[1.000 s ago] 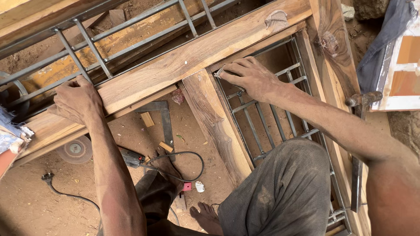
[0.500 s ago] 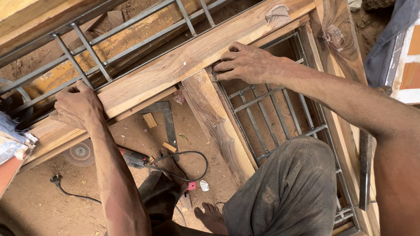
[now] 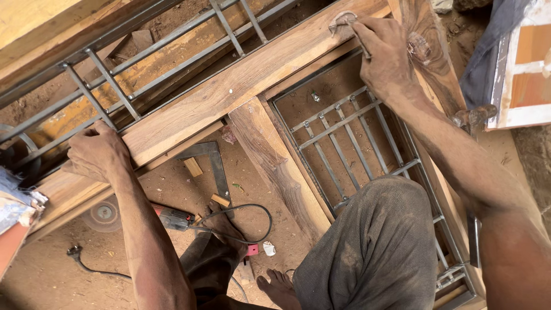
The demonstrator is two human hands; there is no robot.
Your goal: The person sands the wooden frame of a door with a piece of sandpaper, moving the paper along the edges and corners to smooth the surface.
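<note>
Knee: bent leg in grey dusty trousers (image 3: 373, 252), closest to the camera, over the low part of the frame. A bare foot (image 3: 275, 287) rests on the dirt.
Ground bits: angle grinder (image 3: 172, 218) w/ black cord (image 3: 252, 221), a grey disc (image 3: 103, 212), a steel try square (image 3: 209, 158), small wood offcuts. All lie under the frame, not touched.
Left hand (image 3: 97, 152): fingers curled over the edge of the long wood rail (image 3: 229, 92), clenched on it, next to the far metal grille (image 3: 115, 74). Looks like it steadies the frame.
Near grille (image 3: 344, 138): grey steel bars, sits inside the wood opening btw the rail and the upright post (image 3: 275, 166).
Right hand (image 3: 387, 54): far out at the top corner of the wood window frame (image 3: 436, 74). Fingers press flat on a small worn bit of sandpaper (image 3: 344, 20). Pinched under the fingertips, not wrapped in a fist.
Where the sandpaper is: on top of the rail, just beside the corner joint, near the dark knot (image 3: 419, 49).
Step, I think: rubbing the corner smooth by hand.
Next move needs, I guess: firm even push along the grain, left hand holding tight so the frame won't wobble.
Far right: blue cloth (image 3: 488, 51) and a white and orange board (image 3: 525, 69), well apart.
</note>
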